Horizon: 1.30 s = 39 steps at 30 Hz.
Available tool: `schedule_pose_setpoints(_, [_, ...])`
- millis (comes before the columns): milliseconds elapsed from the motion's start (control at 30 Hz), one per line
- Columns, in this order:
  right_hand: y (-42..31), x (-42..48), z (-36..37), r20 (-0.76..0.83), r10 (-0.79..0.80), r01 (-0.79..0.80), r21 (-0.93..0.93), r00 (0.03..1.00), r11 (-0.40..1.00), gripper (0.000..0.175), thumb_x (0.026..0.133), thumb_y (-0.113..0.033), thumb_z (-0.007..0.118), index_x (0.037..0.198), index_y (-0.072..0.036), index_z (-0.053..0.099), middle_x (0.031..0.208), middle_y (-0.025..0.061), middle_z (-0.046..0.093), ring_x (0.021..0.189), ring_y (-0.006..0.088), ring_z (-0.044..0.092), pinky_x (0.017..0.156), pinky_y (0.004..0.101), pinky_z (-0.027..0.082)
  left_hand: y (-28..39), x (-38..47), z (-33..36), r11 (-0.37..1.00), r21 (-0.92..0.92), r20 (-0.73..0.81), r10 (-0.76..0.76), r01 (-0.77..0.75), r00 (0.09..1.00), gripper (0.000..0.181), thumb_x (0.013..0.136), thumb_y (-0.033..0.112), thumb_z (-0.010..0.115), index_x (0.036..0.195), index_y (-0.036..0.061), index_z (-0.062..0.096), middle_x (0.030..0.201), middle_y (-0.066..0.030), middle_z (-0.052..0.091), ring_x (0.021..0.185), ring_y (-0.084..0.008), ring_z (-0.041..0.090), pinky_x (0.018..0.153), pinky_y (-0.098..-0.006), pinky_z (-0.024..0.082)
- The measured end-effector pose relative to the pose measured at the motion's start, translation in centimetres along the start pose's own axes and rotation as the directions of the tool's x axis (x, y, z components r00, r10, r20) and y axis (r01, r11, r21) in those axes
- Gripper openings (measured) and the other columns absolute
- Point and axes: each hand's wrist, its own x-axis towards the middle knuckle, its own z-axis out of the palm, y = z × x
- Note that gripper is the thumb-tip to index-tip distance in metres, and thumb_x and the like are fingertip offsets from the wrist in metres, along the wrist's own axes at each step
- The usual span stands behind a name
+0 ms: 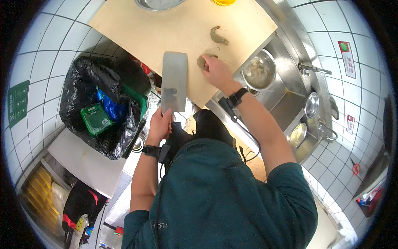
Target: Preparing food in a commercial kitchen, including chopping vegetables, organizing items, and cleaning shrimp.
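Note:
A wide-bladed cleaver point(174, 77) is gripped at its handle by my left hand point(159, 125), near the front left edge of the pale cutting board point(149, 34). The blade points away from me, its far part over the board. My right hand point(219, 71) has its fingers on a raw grey shrimp point(202, 62) against the board, right of the blade; the fingers partly cover it. Beyond that hand lies another raw shrimp point(219, 35), curled on its side, with its thin feelers showing.
A metal bowl point(159, 3) and a yellow container point(224, 2) stand at the board's far edge. To the right, a steel sink point(281, 90) holds a metal bowl point(259, 69) with wet contents. A bin lined with a black bag point(90, 73) is at the left.

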Motion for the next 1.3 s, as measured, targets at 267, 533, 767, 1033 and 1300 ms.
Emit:
schedule_pose_setpoints(267, [-1.8,-2.4,0.7,0.087,0.101,-0.104,0.021,0.991,0.994,0.047,0.09,-0.019,0.077,0.133,-0.005,0.066,0.106,0.0172,0.072,0.099,0.0372,0.07,0.088,0.0473,0.057,-0.7,0.3,-0.5,1.0,0.018,0.063,-0.006,0.005,0.998,0.029,0.112,0.03,0.064,0.102,0.004,0.059,0.064,-0.0018,0.058,0.046,-0.0126,0.054,0.044,-0.0297,0.044])
schedule_pose_setpoints(533, [-3.9,-4.2,-0.3,-0.034,-0.047,0.041,-0.159,0.998,0.987,0.049,0.095,-0.032,0.077,0.132,0.0,0.068,0.131,0.0218,0.067,0.129,0.0407,0.06,0.109,0.0543,0.049,-2.3,0.8,-0.5,0.999,-0.021,0.116,-0.041,0.043,0.992,0.025,0.112,0.031,0.064,0.112,0.0061,0.062,0.063,-0.0009,0.057,0.047,-0.0119,0.053,0.042,-0.0296,0.042])
schedule_pose_setpoints(767, [-4.0,-6.6,3.0,0.019,-0.206,0.195,-0.42,0.978,0.887,0.083,0.104,-0.051,0.065,0.158,0.009,0.046,0.169,0.024,0.04,0.16,0.0428,0.032,0.131,0.0596,0.023,-2.3,1.0,-0.3,0.998,-0.002,0.123,-0.055,0.056,0.991,0.027,0.112,0.031,0.063,0.12,0.005,0.063,0.064,-0.0007,0.057,0.048,-0.0119,0.054,0.042,-0.03,0.041])
schedule_pose_setpoints(1033, [-4.1,-6.6,3.4,0.028,-0.166,0.162,-0.414,0.986,0.896,0.083,0.107,-0.053,0.06,0.162,0.007,0.043,0.172,0.024,0.038,0.162,0.042,0.029,0.132,0.0621,0.018,-0.8,2.9,1.0,0.992,0.125,0.058,0.021,-0.028,0.998,0.03,0.111,0.03,0.065,0.117,0.0008,0.066,0.063,-0.0045,0.06,0.05,-0.0151,0.059,0.047,-0.0326,0.049])
schedule_pose_setpoints(1300, [-4.0,-6.7,3.5,0.028,-0.151,0.149,-0.418,0.988,0.896,0.081,0.108,-0.052,0.058,0.163,0.005,0.042,0.173,0.0213,0.037,0.163,0.0411,0.028,0.133,0.062,0.016,1.9,5.1,1.5,0.989,0.129,0.033,0.066,-0.069,0.997,0.032,0.11,0.03,0.065,0.118,-0.0006,0.065,0.064,-0.0067,0.063,0.048,-0.017,0.06,0.048,-0.035,0.05])
